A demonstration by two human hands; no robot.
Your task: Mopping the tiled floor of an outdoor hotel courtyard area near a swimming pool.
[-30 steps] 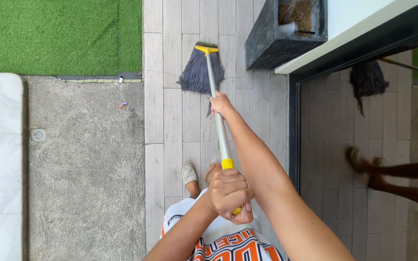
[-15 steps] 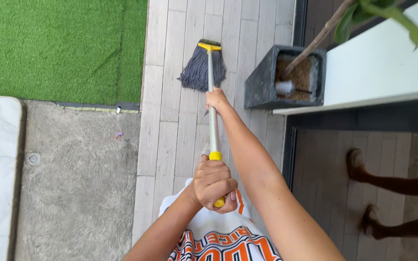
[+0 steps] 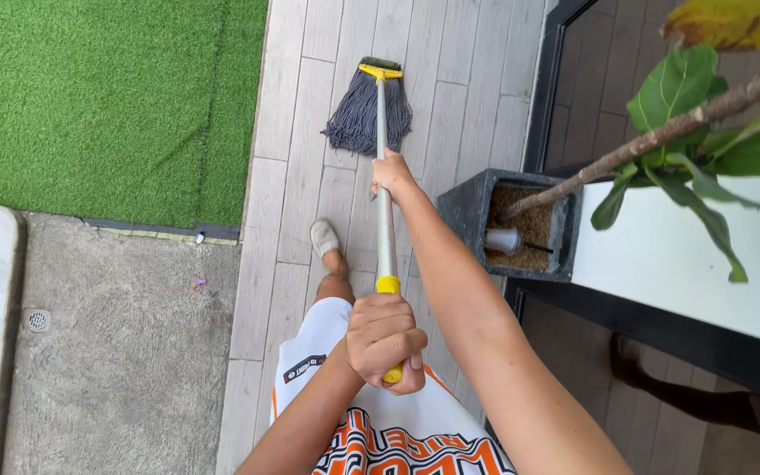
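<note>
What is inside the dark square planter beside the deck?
The planter holds brown soil, a slanting tree trunk rooted there, and a small grey cup-like object lying on the soil. Leaves hang above; below the soil surface nothing can be seen.

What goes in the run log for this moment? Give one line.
left hand: grips yellow handle end | right hand: grips mop pole | mop head: on grey deck boards | planter: right

Bright, even daylight; soft shadows; sharp focus throughout; mild wide-angle distortion at edges.
</note>
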